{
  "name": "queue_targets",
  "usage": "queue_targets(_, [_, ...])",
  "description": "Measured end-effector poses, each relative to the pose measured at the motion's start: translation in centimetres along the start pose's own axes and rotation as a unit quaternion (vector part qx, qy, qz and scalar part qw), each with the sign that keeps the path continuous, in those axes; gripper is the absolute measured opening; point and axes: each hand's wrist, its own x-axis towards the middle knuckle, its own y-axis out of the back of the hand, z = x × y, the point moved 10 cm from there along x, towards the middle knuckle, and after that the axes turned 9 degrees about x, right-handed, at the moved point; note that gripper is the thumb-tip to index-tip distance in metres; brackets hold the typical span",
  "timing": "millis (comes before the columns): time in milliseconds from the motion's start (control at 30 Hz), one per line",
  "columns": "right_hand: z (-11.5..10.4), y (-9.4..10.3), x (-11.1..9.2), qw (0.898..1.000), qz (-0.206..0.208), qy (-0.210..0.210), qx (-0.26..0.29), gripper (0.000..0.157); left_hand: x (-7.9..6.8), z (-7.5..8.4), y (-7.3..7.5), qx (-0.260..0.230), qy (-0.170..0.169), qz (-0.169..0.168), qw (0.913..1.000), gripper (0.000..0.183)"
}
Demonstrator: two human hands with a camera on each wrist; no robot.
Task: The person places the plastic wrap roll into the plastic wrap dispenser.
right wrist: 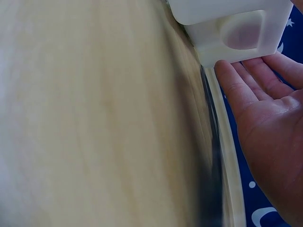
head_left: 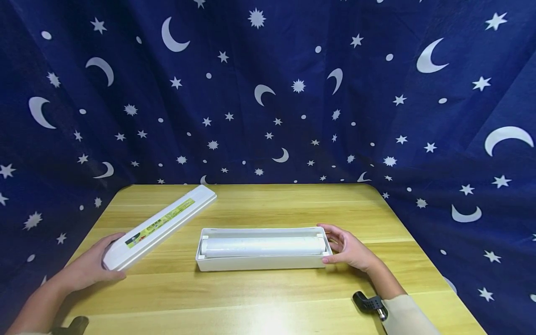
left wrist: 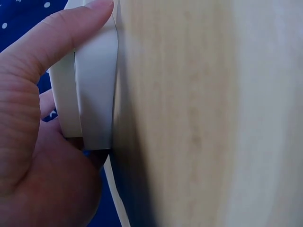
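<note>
My left hand (head_left: 85, 267) grips the near end of a long white lid (head_left: 173, 218) with a yellow-green printed label. The lid slants up and away to the right; in the left wrist view my thumb (left wrist: 61, 38) lies across its side. Right of it, a white cling film box (head_left: 259, 264) sits on the table, its top uncovered. A white film roll (head_left: 264, 246) lies lengthwise inside. My right hand (head_left: 349, 249) holds the box's right end, thumb at the front corner and a fingertip at the back one. In the right wrist view, fingertips (right wrist: 222, 66) meet the box's end.
The wooden table (head_left: 259, 298) has rounded far corners. A dark blue curtain (head_left: 234, 97) with moons and stars hangs behind it and along both sides. A black wrist device (head_left: 368, 303) is strapped at the right sleeve (head_left: 408, 316).
</note>
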Motion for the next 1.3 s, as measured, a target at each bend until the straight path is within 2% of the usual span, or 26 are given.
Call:
queue_targets(433, [0.1,0.2,0.0,1.000,0.001,-0.004,-0.001,0.097,-0.2,0.9,0.9,0.007,-0.013,0.033,0.9993,0.098])
queue_targets(800, [0.3,0.0,0.1,1.000,-0.004,-0.007,0.008,0.095,-0.3,0.9,1.1,0.007,-0.016,0.043,0.9989,0.097])
queue_targets(1033, [0.3,0.0,0.0,1.000,-0.004,-0.007,0.008,0.092,-0.4,1.5,1.5,0.001,-0.032,0.060,0.9976,0.096])
queue_targets(1300, [0.3,-0.1,0.0,1.000,-0.003,-0.009,0.009,0.093,-0.3,1.9,1.7,0.011,-0.028,0.058,0.9979,0.095])
